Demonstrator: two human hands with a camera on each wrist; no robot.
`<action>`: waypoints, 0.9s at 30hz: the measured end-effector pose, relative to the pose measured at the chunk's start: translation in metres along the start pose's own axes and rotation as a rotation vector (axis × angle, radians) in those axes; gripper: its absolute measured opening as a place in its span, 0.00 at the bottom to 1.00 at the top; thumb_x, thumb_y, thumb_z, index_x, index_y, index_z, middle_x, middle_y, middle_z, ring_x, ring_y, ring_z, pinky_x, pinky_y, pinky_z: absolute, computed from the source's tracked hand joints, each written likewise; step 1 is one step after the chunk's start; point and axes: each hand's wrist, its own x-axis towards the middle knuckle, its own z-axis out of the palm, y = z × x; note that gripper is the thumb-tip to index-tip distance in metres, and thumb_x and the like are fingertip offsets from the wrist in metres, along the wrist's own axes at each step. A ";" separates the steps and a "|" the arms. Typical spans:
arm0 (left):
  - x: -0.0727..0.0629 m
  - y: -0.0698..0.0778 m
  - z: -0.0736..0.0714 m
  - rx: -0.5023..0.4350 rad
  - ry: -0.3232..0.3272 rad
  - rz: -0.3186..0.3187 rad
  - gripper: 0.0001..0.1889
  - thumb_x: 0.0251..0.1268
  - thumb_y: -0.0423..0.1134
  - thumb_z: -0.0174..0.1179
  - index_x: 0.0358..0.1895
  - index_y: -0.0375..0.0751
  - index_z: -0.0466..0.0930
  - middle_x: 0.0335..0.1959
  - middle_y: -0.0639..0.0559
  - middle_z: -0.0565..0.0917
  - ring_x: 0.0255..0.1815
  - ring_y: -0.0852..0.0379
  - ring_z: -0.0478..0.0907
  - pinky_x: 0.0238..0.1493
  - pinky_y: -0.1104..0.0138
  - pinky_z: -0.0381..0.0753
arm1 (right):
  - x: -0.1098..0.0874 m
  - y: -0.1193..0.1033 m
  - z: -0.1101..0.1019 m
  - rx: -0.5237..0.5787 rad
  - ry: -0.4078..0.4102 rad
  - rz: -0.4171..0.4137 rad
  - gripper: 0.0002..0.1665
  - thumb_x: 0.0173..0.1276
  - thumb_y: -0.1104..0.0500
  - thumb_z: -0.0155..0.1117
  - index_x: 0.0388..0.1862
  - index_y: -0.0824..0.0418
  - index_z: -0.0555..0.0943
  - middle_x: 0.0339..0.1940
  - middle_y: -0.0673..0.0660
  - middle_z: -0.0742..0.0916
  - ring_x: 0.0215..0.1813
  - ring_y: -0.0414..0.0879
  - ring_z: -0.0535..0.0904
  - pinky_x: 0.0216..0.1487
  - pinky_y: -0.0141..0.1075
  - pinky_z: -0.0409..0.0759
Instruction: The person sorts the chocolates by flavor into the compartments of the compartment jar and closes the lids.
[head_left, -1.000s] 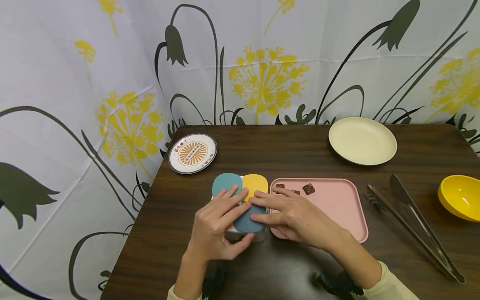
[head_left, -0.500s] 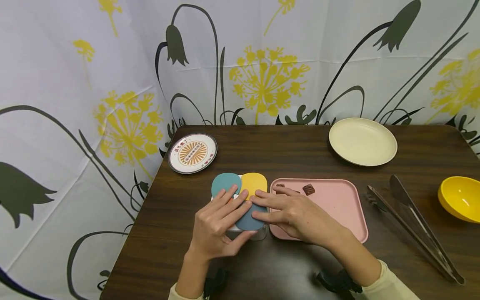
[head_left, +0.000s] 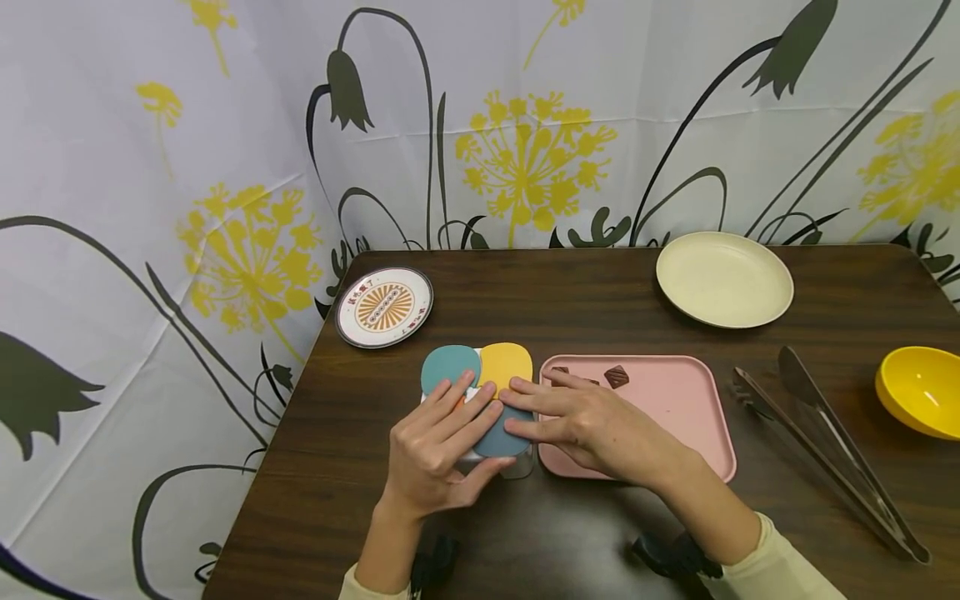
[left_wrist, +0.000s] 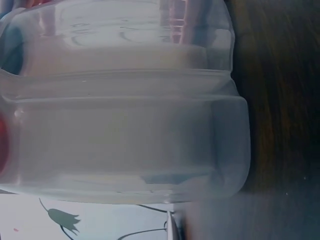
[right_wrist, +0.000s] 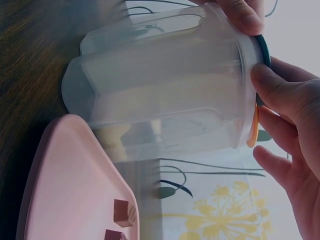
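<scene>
A clear plastic storage container (right_wrist: 160,80) stands left of the pink tray (head_left: 675,417). Its white-rimmed lid carries rounded flaps: teal (head_left: 450,367), yellow (head_left: 507,365), blue (head_left: 501,435) and a mostly covered orange one (right_wrist: 254,127). My left hand (head_left: 435,446) grips the lid from the left, fingers across the top and thumb at the front rim. My right hand (head_left: 588,425) presses straight, spread fingers onto the blue and yellow flaps; its thumb touches the rim in the right wrist view. The left wrist view is filled by the container's wall (left_wrist: 115,140).
Several chocolates (head_left: 617,377) lie on the tray. A small patterned plate (head_left: 385,307) is at the back left, a cream plate (head_left: 724,280) at the back right. Metal tongs (head_left: 840,458) and a yellow bowl (head_left: 918,392) are farther right. A printed cloth hangs behind.
The lid has turned slightly counterclockwise under my hands, with the blue flap edging up and the yellow and teal ones leftward. Both hands stay nearly in place.
</scene>
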 end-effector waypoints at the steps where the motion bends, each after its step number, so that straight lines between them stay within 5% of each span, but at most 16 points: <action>1: 0.000 0.000 0.000 0.002 0.004 0.002 0.27 0.63 0.59 0.59 0.47 0.37 0.88 0.47 0.43 0.86 0.51 0.40 0.83 0.50 0.47 0.80 | 0.000 0.000 0.000 0.005 -0.005 0.005 0.27 0.61 0.68 0.69 0.61 0.57 0.81 0.68 0.54 0.77 0.71 0.48 0.69 0.67 0.51 0.67; 27: 0.000 -0.001 0.003 0.042 0.072 0.069 0.26 0.66 0.58 0.58 0.44 0.36 0.89 0.45 0.42 0.87 0.47 0.41 0.84 0.49 0.48 0.81 | 0.000 -0.001 -0.001 0.010 -0.016 0.021 0.29 0.61 0.69 0.69 0.62 0.55 0.80 0.69 0.52 0.76 0.70 0.47 0.70 0.66 0.48 0.70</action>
